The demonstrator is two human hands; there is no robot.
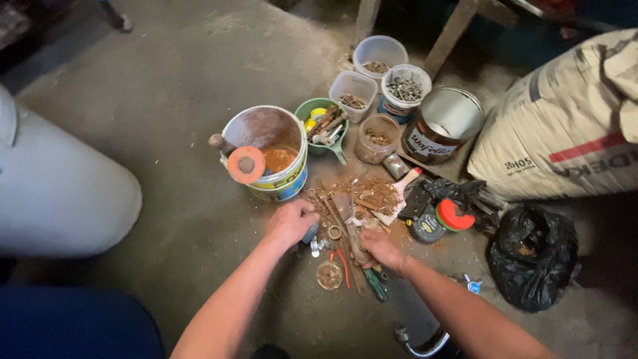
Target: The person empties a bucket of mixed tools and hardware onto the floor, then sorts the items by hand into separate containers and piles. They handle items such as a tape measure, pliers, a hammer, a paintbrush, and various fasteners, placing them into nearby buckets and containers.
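Note:
My left hand (291,223) is curled into a fist around a small dark metal piece at the left edge of a heap of rusty tools and hardware (355,206) on the concrete floor. My right hand (379,251) rests on the near side of the heap, fingers closed around a rusty rod-like tool (357,256). A rusty ring (334,232) and a round rusty lid (329,274) lie between my hands. A green-handled tool (374,284) lies under my right wrist.
A white bucket (269,151) with orange liquid and a round disc tool stands behind the heap. Further back are a green bowl (322,126) of parts, several plastic tubs of screws (404,86), a metal can (444,123), a large sack (565,126) and a black bag (531,256).

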